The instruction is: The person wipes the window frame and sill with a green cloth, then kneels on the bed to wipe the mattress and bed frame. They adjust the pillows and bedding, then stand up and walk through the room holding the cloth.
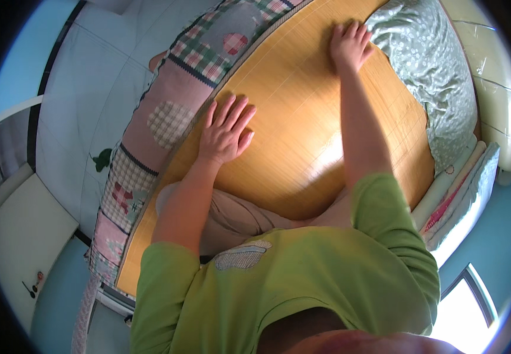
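Note:
My left hand (225,132) lies with fingers spread on a woven bamboo-like mat (282,146), close to its bound left edge. Farther up, my right hand (350,46) rests on the same mat, its fingers apart and their tips near a crumpled green patterned cloth (428,66). Neither hand holds anything. A patchwork quilted cover (171,93) in pink, checks and plaid hangs along the mat's left side. My folded legs are on the mat below my hands, in light trousers (238,212).
Folded bedding (459,190) is stacked at the right, by a padded headboard (481,57). A pale tiled floor (91,79) lies left of the bed. A white door (30,239) stands at the lower left, and a bright window (463,309) at the lower right.

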Tool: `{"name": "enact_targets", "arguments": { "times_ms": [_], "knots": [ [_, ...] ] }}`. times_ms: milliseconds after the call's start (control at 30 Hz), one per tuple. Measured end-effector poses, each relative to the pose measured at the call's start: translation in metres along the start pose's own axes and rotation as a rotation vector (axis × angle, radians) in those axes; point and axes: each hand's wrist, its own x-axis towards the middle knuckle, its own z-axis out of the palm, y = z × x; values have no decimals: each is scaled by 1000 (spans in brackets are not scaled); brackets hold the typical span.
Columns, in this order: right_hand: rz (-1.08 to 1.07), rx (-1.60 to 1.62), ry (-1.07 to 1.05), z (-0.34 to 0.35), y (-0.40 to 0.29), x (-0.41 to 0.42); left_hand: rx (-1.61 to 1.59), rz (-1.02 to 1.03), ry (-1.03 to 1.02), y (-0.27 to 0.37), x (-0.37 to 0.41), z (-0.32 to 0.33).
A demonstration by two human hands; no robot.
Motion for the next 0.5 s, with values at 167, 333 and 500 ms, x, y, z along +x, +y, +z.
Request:
{"name": "enact_targets", "arguments": {
  "times_ms": [167,333,500],
  "knots": [
    [-663,377,-481,-45,-74,-112,17,-30,62,0,9,1],
    [-120,1094,-630,-118,-67,-149,185,-154,162,-18,9,-2],
    [434,230,-336,-125,64,-211,7,-585,467,-49,-21,-21]
  ]
}}
